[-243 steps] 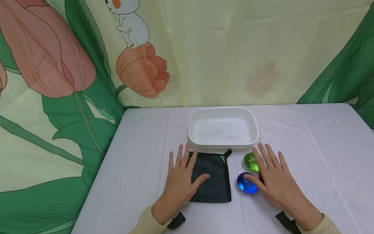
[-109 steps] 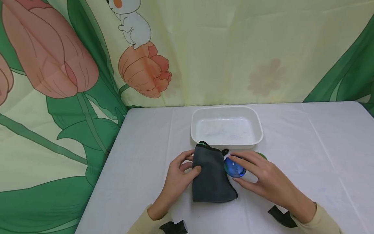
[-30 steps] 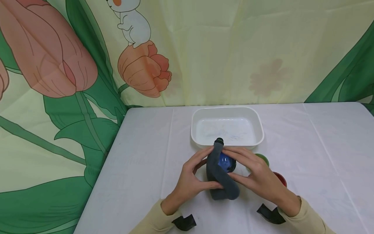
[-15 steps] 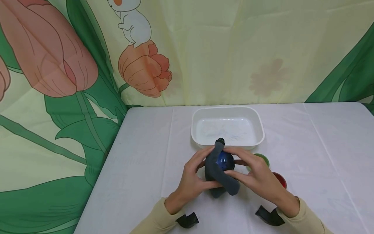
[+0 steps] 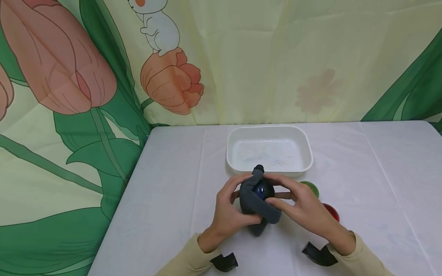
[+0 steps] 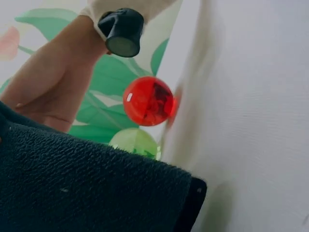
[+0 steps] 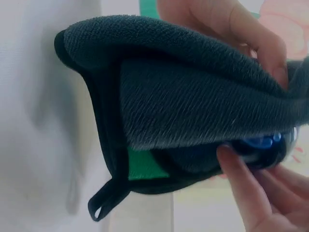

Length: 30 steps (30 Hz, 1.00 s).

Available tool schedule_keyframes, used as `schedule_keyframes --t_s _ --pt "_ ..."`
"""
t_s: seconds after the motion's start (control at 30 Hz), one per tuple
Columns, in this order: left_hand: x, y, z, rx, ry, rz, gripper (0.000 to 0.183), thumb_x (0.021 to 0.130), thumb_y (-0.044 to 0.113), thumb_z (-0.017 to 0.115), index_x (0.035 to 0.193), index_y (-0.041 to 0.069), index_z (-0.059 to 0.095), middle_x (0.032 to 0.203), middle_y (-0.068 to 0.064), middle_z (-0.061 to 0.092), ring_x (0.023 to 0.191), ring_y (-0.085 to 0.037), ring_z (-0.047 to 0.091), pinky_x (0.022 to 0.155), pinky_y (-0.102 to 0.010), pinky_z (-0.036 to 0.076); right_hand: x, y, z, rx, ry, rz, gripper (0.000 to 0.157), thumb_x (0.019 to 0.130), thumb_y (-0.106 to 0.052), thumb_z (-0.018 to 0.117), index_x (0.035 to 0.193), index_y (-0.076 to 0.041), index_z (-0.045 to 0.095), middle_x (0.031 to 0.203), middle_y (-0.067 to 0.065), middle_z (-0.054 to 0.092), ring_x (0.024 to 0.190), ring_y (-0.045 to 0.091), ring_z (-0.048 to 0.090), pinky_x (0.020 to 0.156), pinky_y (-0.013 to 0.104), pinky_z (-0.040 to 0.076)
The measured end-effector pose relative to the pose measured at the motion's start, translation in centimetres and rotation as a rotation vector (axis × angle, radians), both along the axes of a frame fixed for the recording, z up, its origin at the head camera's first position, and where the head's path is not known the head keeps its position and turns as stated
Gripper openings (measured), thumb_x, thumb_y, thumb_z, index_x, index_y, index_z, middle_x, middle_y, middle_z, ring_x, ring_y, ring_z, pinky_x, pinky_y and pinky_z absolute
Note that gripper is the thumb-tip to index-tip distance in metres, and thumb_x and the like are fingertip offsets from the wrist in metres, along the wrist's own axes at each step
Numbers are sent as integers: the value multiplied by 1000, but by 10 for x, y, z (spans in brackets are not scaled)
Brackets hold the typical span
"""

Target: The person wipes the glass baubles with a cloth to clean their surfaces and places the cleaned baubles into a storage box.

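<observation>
In the head view, a dark grey cloth [image 5: 254,201] with a black edge and a hanging loop is folded around a blue clear ball [image 5: 264,188]. My left hand [image 5: 229,207] grips the cloth from the left, thumb on the near side. On the right, my right hand [image 5: 304,205] holds the ball against the cloth with thumb and fingers. In the right wrist view, the cloth [image 7: 188,106] covers much of the ball [image 7: 263,145], and a green corner shows. The left wrist view has the cloth [image 6: 91,179] in front, hiding the ball.
A red ball [image 5: 332,211] and a green ball [image 5: 310,188] lie on the white-covered table [image 5: 162,199], just beyond the right hand. Behind the hands stands a white rectangular tray [image 5: 304,166]. A flower-printed curtain [image 5: 255,69] hangs at the back.
Against the earlier frames, the cloth has been lifted from the table and wrapped around the blue ball. In the last second, ball and cloth turned slightly and shifted left; more cloth covers the ball.
</observation>
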<state>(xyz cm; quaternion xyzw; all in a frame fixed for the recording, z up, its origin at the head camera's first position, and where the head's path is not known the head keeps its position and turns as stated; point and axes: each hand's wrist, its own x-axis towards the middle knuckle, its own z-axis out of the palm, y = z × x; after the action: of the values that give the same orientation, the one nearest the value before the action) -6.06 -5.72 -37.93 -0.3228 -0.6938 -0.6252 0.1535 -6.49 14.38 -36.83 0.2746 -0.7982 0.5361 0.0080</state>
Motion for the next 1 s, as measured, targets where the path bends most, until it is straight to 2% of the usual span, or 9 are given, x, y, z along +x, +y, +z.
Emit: schedule_keyframes --t_s 0.13,0.27,0.33,0.4,0.47,0.6,0.83,1.0 --pt "0 -1 1 14 -22 7 71 58 -5 79 123 -2 49 121 -16 53 109 -24 53 72 -35 54 0 5 4 -27 13 56 57 82 -3 66 134 -15 46 135 4 47 118 15 49 80 29 52" --pt "1 -1 2 15 -42 7 71 58 -7 78 123 -3 49 121 -17 53 109 -24 53 72 -35 54 -1 9 9 -15 211 92 56 75 5 71 126 -7 54 132 11 49 117 21 50 87 24 47" --pt "1 -1 3 16 -47 8 71 59 -7 78 123 -4 49 121 -17 53 109 -25 53 73 -36 54 -1 9 12 1 320 113 50 75 1 72 123 -4 57 128 14 51 117 24 50 91 20 43" --pt "1 -1 3 23 -55 7 71 59 -7 77 124 -4 49 121 -17 53 109 -25 53 73 -36 54 -1 8 14 21 409 130 42 81 -10 70 120 -3 59 127 16 51 117 25 49 94 17 39" --pt "2 -1 4 35 -64 6 71 60 -8 77 124 -4 48 121 -17 53 108 -26 53 73 -37 54 -2 7 15 17 461 147 38 86 -19 65 119 0 60 126 18 52 118 25 48 94 17 39" --pt "3 0 3 44 -66 4 71 60 -9 77 125 -4 48 122 -17 53 108 -26 52 74 -37 54 -4 5 12 15 522 138 40 91 -28 55 118 2 60 124 19 52 117 25 49 93 16 40" --pt "4 0 0 33 -59 16 72 60 -11 77 126 -4 48 124 -18 51 111 -27 52 76 -36 53 -8 7 -3 32 564 123 43 92 -29 54 120 3 58 126 20 52 116 25 51 92 16 41" --pt "4 -2 -1 32 -62 9 71 62 -11 78 126 -5 47 126 -18 50 113 -28 51 78 -36 53 -7 7 -6 39 563 105 44 92 -30 53 121 3 57 125 19 52 115 24 51 91 15 41"
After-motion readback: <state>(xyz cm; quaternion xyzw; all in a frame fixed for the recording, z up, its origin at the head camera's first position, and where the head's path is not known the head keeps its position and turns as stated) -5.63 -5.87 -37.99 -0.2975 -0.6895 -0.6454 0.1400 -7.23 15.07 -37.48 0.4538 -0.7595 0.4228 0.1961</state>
